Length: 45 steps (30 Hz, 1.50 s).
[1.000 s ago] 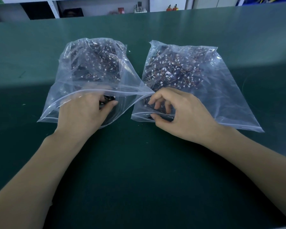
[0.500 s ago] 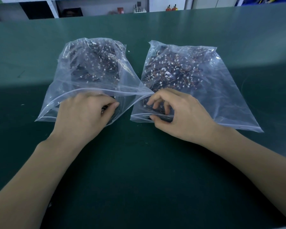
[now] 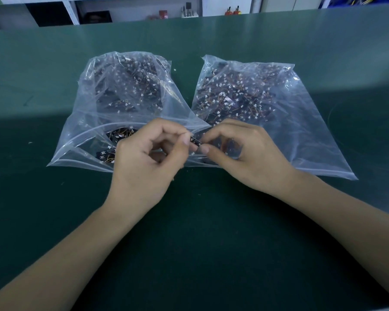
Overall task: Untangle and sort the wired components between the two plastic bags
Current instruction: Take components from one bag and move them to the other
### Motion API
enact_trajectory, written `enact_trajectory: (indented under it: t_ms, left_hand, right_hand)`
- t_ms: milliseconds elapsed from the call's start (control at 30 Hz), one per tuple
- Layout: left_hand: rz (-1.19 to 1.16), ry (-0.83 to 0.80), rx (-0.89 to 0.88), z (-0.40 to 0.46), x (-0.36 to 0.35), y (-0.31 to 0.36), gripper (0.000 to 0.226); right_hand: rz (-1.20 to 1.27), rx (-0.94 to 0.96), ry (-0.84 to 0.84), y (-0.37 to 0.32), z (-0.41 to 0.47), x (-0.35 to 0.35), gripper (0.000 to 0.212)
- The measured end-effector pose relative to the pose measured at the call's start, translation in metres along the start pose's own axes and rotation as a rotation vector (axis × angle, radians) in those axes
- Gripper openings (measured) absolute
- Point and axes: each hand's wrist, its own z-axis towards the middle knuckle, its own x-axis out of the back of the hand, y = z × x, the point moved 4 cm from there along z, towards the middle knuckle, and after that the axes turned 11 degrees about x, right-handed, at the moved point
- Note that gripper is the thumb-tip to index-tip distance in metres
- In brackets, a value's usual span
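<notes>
Two clear plastic bags lie side by side on the green table, mouths toward me. The left bag (image 3: 81, 131) and the right bag (image 3: 301, 131) each hold a heap of small black components with thin wires and white connectors. A few loose components (image 3: 119, 135) lie just inside the left bag's open mouth. My left hand (image 3: 144, 162) and my right hand (image 3: 245, 153) meet in front of the gap between the bags. Both pinch one small black wired component (image 3: 195, 141) between thumb and fingertips, held above the bag edges.
The green table mat (image 3: 189, 232) stretches wide on all sides. Beyond the table's far edge stand white shelves (image 3: 72, 12) with small items, including a red object (image 3: 163, 14) and two orange-topped bottles (image 3: 233, 10). Blue bins (image 3: 357, 1) show at the far right.
My left hand came out of the left bag's mouth and moved right. My right hand lifted off the right bag's opening. Both now pinch one component between the bags.
</notes>
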Motion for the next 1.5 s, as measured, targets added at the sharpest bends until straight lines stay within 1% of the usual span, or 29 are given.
enact_trajectory:
  t_ms: [133,267,400,567,700,867,1500]
  left_hand:
    - [-0.051,-0.05,0.086,0.003,0.003,-0.008,0.007]
    - [0.006,-0.086,0.124,0.005,0.004,-0.012,0.011]
    - [0.153,-0.091,0.043,0.004,0.004,-0.009,0.017]
    - [0.27,-0.038,-0.047,0.003,0.004,-0.007,0.015]
    - [0.244,-0.036,-0.061,0.002,0.003,-0.005,0.016]
    - [0.227,-0.05,-0.052,0.002,0.001,-0.004,0.018]
    - [0.275,-0.034,-0.099,0.002,0.002,0.002,0.015]
  right_hand:
    - [0.097,-0.018,0.058,0.003,0.001,0.002,0.01]
    - [0.134,-0.012,0.083,0.001,0.001,0.001,0.009]
    - [0.17,-0.037,0.102,0.0,0.001,0.002,0.011]
    - [0.222,-0.068,0.087,-0.002,-0.001,0.001,0.013]
    - [0.264,-0.073,0.084,-0.004,-0.001,0.001,0.013]
    - [0.228,-0.038,0.077,-0.008,-0.001,0.0,0.013]
    - [0.204,-0.021,0.069,-0.009,0.0,0.0,0.014]
